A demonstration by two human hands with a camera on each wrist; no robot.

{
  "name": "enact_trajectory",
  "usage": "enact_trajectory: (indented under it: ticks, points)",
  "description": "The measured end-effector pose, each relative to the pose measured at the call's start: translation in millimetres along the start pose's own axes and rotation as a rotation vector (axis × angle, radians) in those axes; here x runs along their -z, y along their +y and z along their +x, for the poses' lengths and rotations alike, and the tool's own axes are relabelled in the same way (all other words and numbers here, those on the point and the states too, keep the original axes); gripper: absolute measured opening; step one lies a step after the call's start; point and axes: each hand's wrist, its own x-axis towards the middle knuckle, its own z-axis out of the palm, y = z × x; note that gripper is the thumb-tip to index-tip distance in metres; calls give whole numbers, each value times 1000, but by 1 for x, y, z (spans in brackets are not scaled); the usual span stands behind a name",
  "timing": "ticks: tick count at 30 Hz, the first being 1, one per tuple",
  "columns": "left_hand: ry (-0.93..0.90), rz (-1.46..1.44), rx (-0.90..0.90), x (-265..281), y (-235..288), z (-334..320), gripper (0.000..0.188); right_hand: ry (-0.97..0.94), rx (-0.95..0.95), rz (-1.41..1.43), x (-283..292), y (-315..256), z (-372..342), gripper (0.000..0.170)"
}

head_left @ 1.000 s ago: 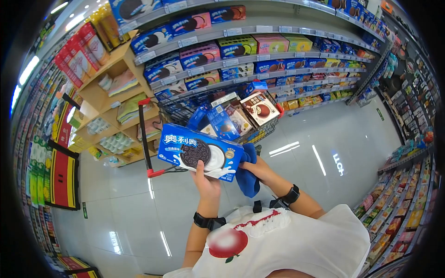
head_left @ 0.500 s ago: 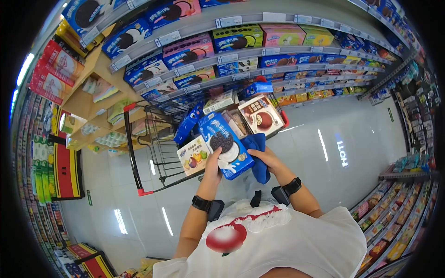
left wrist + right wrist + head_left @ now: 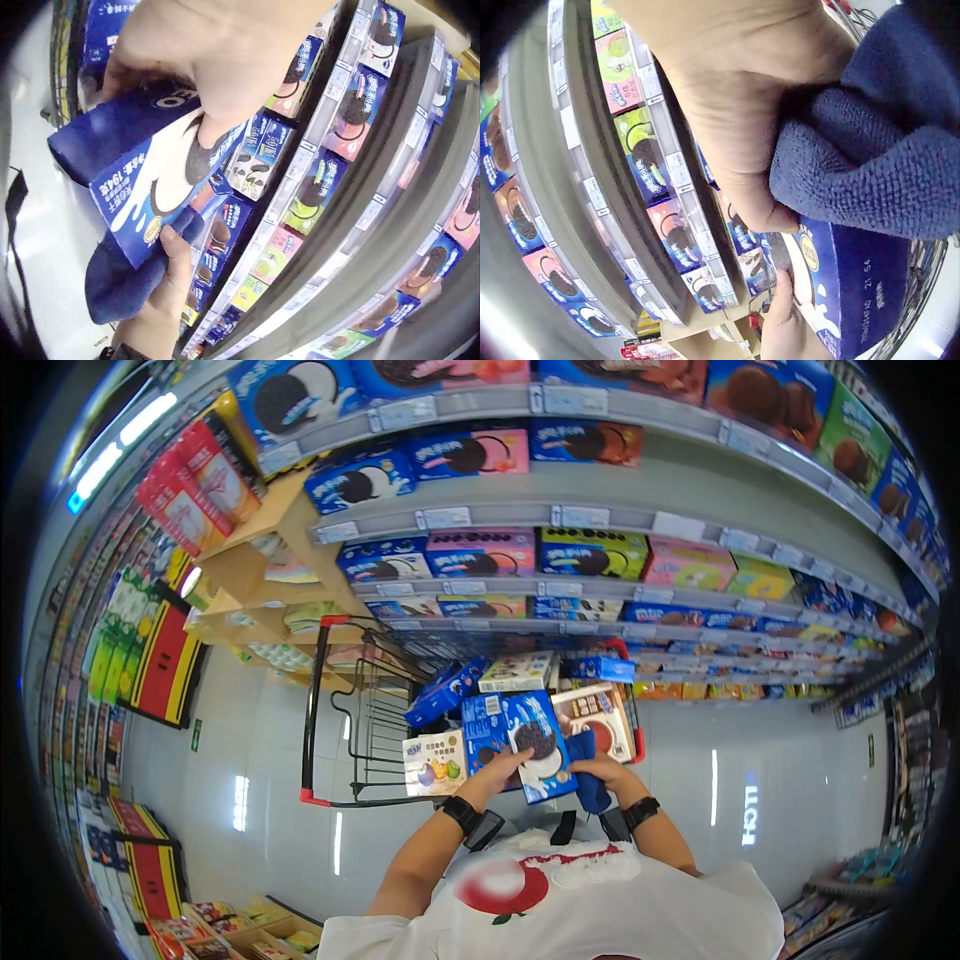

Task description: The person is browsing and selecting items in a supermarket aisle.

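A blue Oreo cookie box (image 3: 536,744) is held in front of the body, near edge of the cart. My left hand (image 3: 488,778) grips its left side, with the thumb lying across the printed cookie on the front. My right hand (image 3: 612,774) holds a folded dark blue cloth (image 3: 592,780) against the box's right side. In the left wrist view, the right thumb (image 3: 174,244) presses on the front of the box near its corner. The cloth's terry weave (image 3: 870,161) shows in the right wrist view, beside the box's printed end (image 3: 866,289).
A wire shopping cart (image 3: 322,710) with red corners holds several boxes, including a white fruit-print box (image 3: 434,764) and a brown-and-white box (image 3: 598,722). Behind it rise shelves (image 3: 690,485) of cookie boxes. A wooden display rack (image 3: 270,550) stands at the left.
The Oreo box has turned from lying crosswise to pointing lengthwise away from the body, and both hands turned with it. The cloth remains in the right hand. The head view has shifted, showing more upper shelving.
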Motion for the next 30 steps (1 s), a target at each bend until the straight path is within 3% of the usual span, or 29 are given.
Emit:
enact_trajectory:
  ticks: [3, 4, 6, 8, 10, 12, 14, 18, 20, 24, 26, 27, 30]
  points:
    - [55, 172, -20, -3, 5, 0, 50, 52, -35, 123, -5, 10, 10, 34]
    - [128, 279, 16, 22, -21, 38, 49, 72, -44, 138, -7, 9, 11, 34]
    - [105, 491, -5, 20, -11, 34, 75, 113, -60, 169, -15, 7, 12, 33]
    - [67, 644, 4, 7, 8, 14, 75, 177, -52, 161, -17, 14, 17, 30]
    - [173, 955, -77, 24, -7, 39, 76, 225, -94, 156, -16, 23, 25, 30]
    - [159, 1027, -58, -3, 29, -3, 73, 242, -29, 177, -24, 20, 22, 30]
    - [132, 1181, -106, -2, 33, -6, 72, 246, 14, 154, -26, 19, 23, 34]
    - [5, 1272, -188, 5, 41, -4, 55, 510, 85, 19, -23, 35, 42, 37]
    - [23, 1269, -244, 10, 41, -4, 47, 545, 155, -2, -43, 22, 38, 39]
    - [123, 1247, -415, 14, 36, -12, 33, 573, 262, -239, -26, 40, 63, 46]
    - [110, 1203, -357, 11, 43, -23, 29, 587, 284, -435, -33, 27, 48, 47]
    - [77, 1205, -326, 19, 37, -8, 27, 617, 191, -600, -35, 17, 41, 53]
    - [15, 1260, -251, 23, 31, -5, 23, 646, 267, -607, -44, 4, 40, 52]
